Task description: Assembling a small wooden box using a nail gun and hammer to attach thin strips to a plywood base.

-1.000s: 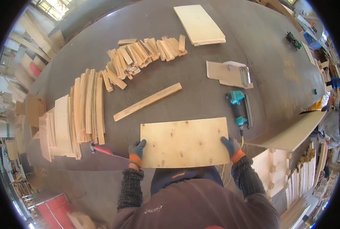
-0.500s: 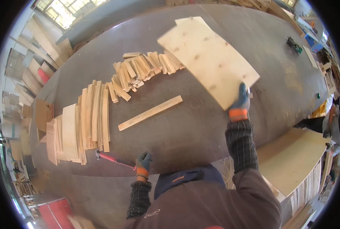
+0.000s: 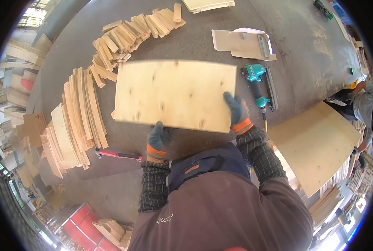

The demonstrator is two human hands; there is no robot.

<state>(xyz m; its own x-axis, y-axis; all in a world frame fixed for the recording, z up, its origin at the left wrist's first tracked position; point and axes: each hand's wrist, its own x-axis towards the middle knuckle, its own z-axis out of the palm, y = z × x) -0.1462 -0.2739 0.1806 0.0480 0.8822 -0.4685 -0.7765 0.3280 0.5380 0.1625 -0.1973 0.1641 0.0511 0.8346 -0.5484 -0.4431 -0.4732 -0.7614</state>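
A pale rectangular plywood board (image 3: 178, 94) with dark knots is held level over the worktable by both my hands. My right hand (image 3: 238, 113), in a blue-grey glove with an orange cuff, grips its right end, thumb on top. My left hand (image 3: 158, 140), gloved alike, is closed on the near long edge left of the middle, its thumb over the face. The fingers under the board are hidden. A tip of a wooden strip (image 3: 113, 114) peeks out past the board's left edge; the rest of it is covered.
Long wooden strips (image 3: 86, 108) and short wooden blocks (image 3: 121, 37) lie in rows at the left. A red-handled hammer (image 3: 118, 155) rests near the front edge. To the right are a teal nail gun (image 3: 258, 85) and an open cardboard box (image 3: 245, 44). Another person (image 3: 364, 102) stands beside stacked sheets (image 3: 320, 144).
The board has come nearer and left, turning to lie crosswise in front of me. My left hand has risen from the table edge and taken hold of it. The nail gun is now uncovered.
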